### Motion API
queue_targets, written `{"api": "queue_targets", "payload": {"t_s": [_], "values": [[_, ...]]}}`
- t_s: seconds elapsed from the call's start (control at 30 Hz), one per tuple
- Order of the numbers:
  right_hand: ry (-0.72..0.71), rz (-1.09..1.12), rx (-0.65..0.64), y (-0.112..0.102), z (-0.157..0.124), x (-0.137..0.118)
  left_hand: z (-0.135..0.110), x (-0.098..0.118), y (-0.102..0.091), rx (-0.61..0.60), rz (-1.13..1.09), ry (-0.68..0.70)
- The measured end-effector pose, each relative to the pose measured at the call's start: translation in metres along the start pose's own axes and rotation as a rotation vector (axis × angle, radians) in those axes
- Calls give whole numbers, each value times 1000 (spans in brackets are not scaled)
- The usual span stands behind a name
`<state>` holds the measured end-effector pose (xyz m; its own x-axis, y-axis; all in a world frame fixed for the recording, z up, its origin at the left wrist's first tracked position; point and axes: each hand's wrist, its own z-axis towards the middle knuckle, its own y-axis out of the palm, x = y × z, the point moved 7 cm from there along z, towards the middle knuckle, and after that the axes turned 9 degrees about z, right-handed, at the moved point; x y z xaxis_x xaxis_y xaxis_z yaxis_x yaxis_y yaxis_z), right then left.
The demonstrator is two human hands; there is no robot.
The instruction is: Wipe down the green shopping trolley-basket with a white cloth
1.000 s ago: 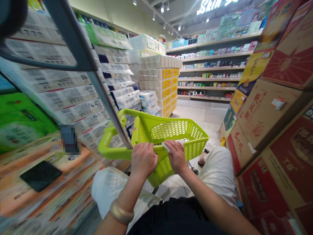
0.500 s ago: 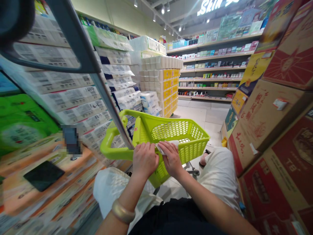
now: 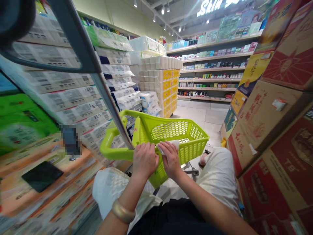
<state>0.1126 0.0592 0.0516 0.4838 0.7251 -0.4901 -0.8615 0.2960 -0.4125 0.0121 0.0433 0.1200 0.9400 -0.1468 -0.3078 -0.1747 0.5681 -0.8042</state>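
A lime-green plastic shopping cart [image 3: 160, 174] with perforated sides stands in front of me between my knees. My left hand [image 3: 144, 160] is closed over its near rim, fingers curled over the edge. Just to the right, my right hand [image 3: 171, 160] presses a white wipe [image 3: 175, 143] against the same rim. Part of the wipe sticks out past the fingertips, and the rest is hidden under them. A grey metal pole [image 3: 111, 104] slants down behind the rim, left of my left hand.
Tall stacks of packaged tissue [image 3: 70, 98] line the left side. A dark flat phone-like object [image 3: 42, 176] lies on orange packs [image 3: 14, 195]. Cardboard cartons [image 3: 264, 114] rise close on my right. Stocked shelves [image 3: 210, 68] stand beyond the pale floor [image 3: 190, 111].
My right hand and the wipe have shifted very slightly along the rim. My left hand keeps its grip, and the cart has hardly moved.
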Motion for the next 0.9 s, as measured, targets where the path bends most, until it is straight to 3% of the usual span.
{"api": "queue_targets", "payload": {"t_s": [0.13,0.3,0.37,0.5,0.57,0.67,0.8,0.9], "values": [[-22,-4,-42,-14,0,13,-1,0,1,-4,20,5],[169,-102,164,-35,-8,45,0,1,1,-2,21,-1],[176,-87,167,-27,-7,37,0,2,1,-1,22,1],[57,6,50,-2,1,3,0,1,1,-4,26,7],[13,19,7,0,3,-3,-1,1,1,-6,29,12],[-10,-11,-32,-10,-1,8,-1,0,1,0,20,13],[75,-86,96,-34,-10,38,-1,0,1,10,7,3],[149,-101,177,-34,-9,40,0,1,2,8,16,0]]}}
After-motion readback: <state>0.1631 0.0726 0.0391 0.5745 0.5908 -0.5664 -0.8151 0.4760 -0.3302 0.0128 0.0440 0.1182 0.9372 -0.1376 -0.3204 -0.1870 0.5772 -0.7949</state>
